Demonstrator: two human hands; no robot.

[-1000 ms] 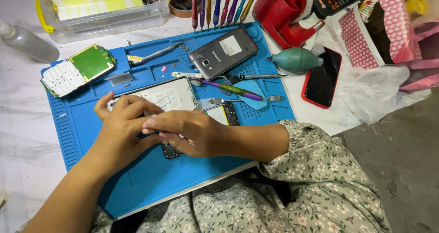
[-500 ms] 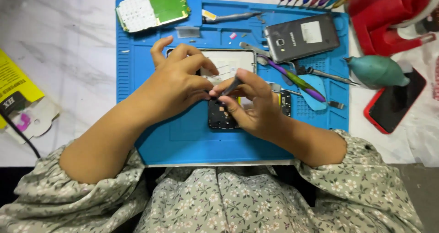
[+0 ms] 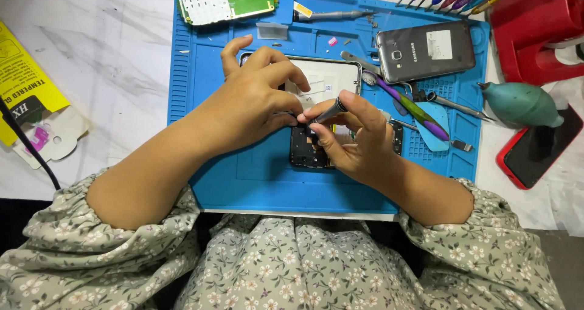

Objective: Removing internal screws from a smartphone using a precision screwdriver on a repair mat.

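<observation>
A black phone frame [image 3: 302, 154] lies on a blue work mat [image 3: 255, 182], partly hidden under both hands. My right hand [image 3: 356, 137] pinches a small dark screwdriver [image 3: 329, 112] whose tip points down at the frame's upper left corner. My left hand [image 3: 255, 100] rests on a white-backed phone panel [image 3: 325, 79] and its fingertips press the frame's top edge beside the tool tip.
On the mat lie a green circuit board with white keypad [image 3: 225, 0], a grey phone back [image 3: 426, 50], a purple-green pry tool [image 3: 413, 109], tweezers [image 3: 453, 105] and a blue pick [image 3: 435, 134]. A teal air blower [image 3: 523, 103], red-cased phone [image 3: 538, 149], red holder [image 3: 535, 30] and yellow package [image 3: 21, 82] surround it.
The view has swung left and settled over the mat. My right hand has brought the screwdriver down onto the black frame, and my left hand's fingers have closed in beside it.
</observation>
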